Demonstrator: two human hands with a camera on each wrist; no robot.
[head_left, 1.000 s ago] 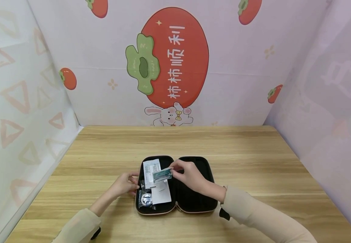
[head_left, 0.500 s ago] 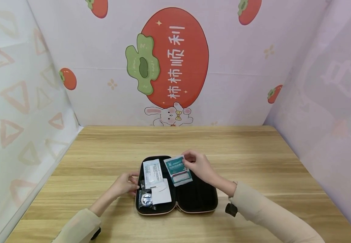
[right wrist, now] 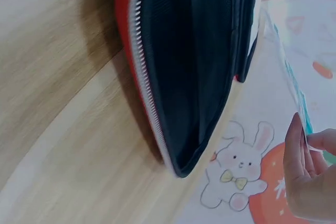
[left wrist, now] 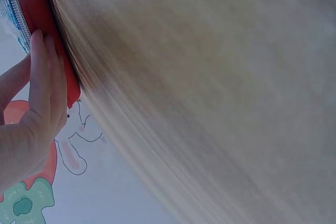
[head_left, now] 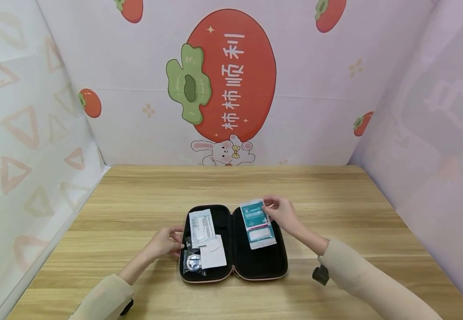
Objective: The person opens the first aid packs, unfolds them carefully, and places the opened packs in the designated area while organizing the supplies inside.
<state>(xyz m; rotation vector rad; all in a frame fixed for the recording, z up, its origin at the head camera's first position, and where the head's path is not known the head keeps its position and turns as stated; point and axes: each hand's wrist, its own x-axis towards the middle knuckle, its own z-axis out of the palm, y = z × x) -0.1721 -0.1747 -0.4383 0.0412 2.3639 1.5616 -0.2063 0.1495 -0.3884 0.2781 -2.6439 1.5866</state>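
Note:
An unfolded zip case [head_left: 258, 266] with a black inside and red outside lies on the table. My left hand [head_left: 165, 242] touches its left edge; in the left wrist view the fingers [left wrist: 39, 82] lie fairly straight along the red side. Between thumb and fingers, my right hand [head_left: 283, 214] pinches the upper right corner of a flat teal-and-white packet [head_left: 258, 224] above the case's right half. The right wrist view shows that packet [right wrist: 296, 90] edge-on, apart from the case. In the left half lie a white printed packet [head_left: 202, 226], a white square [head_left: 213, 254] and a clear-wrapped roll [head_left: 193, 263].
The wooden table [head_left: 135, 191] stretches around the case on all sides. A white cloth backdrop [head_left: 303, 133] with printed persimmons and a rabbit stands at its far edge. More cloth hangs at the left and right.
My right hand has lifted the teal-and-white packet from over the left half and carried it right, turning its printed face into view. The left hand has stayed at the case's edge.

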